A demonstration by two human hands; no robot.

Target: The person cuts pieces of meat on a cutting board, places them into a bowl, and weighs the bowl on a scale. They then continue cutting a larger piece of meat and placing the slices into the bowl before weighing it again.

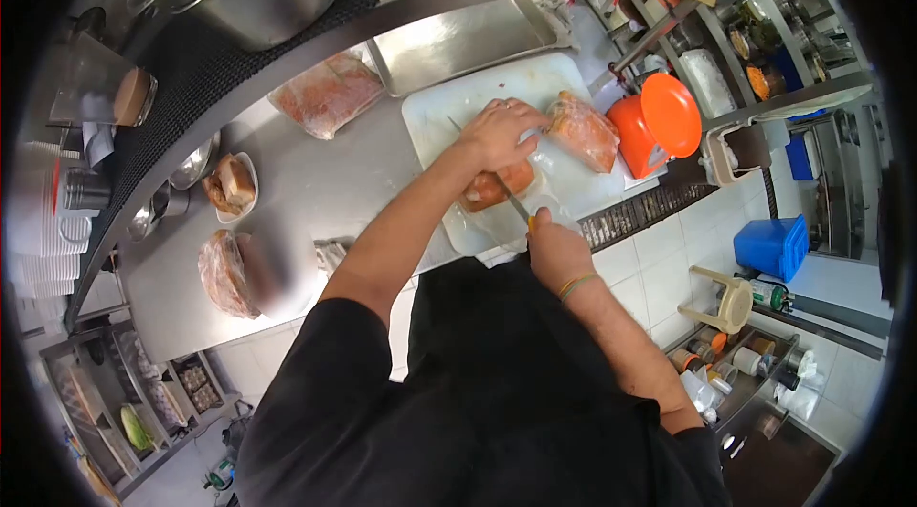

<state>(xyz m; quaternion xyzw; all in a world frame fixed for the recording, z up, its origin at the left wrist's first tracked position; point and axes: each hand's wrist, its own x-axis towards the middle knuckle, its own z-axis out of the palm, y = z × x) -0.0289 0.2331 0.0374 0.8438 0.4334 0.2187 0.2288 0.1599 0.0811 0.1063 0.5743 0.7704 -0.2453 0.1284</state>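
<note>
My right hand (560, 254) is closed on the yellow handle of a knife (519, 208). Its blade runs up and left across a piece of orange-pink meat (489, 190) in clear plastic, and the tip shows beyond my left hand (499, 133). That hand lies over the blade and the far side of the meat, fingers stretched out and thumb apart; the fingers' undersides are hidden. Meat and knife are on a white cutting board (430, 111). Another plastic-wrapped piece of meat (583, 132) rests on the board's right part, near an orange scale (635, 130).
A metal tray (449, 47) sits behind the board. On the steel counter (315, 178) at left are a wrapped slab of meat (330, 95), a white dish (250, 192) of brown food and another wrapped bundle (226, 270). A shelf edge (401, 15) crosses overhead.
</note>
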